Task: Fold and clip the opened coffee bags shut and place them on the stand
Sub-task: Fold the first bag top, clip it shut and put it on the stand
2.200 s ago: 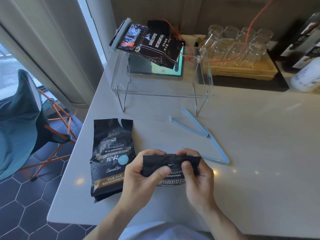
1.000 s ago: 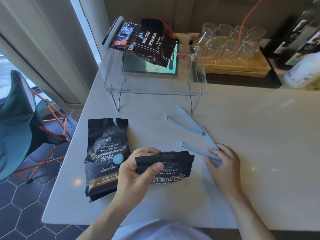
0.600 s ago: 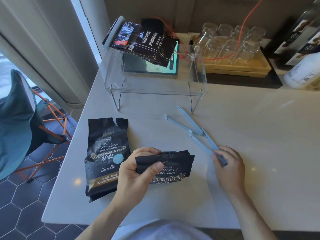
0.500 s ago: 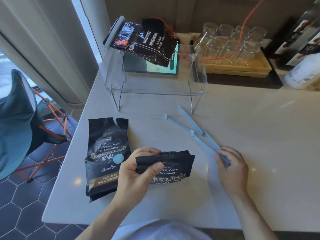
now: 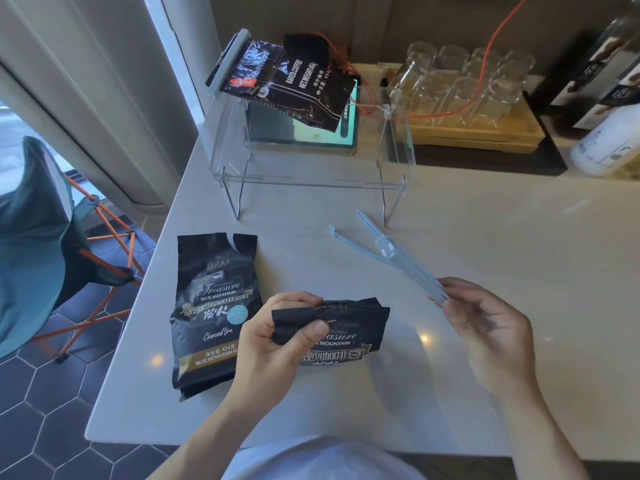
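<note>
My left hand (image 5: 273, 344) pinches the folded top of a black coffee bag (image 5: 349, 336) lying on the white counter. My right hand (image 5: 485, 327) holds one end of a long pale blue clip (image 5: 412, 268), lifted off the counter and pointing away to the upper left. A second blue clip (image 5: 356, 245) lies open on the counter just behind it. Another black coffee bag (image 5: 214, 306), its top torn open, lies flat to the left. On the clear acrylic stand (image 5: 311, 180) at the back rest two clipped dark coffee bags (image 5: 291, 83).
A tablet (image 5: 322, 133) sits under the stand. A wooden tray of upturned glasses (image 5: 464, 95) stands at the back right, with an orange cable and a white bottle (image 5: 609, 143) nearby. The counter's left edge drops to a tiled floor with a folding chair (image 5: 41, 244).
My right hand let go of the folded bag, reached right to a blue clip and raised it off the counter. My left hand kept the fold pinched.
</note>
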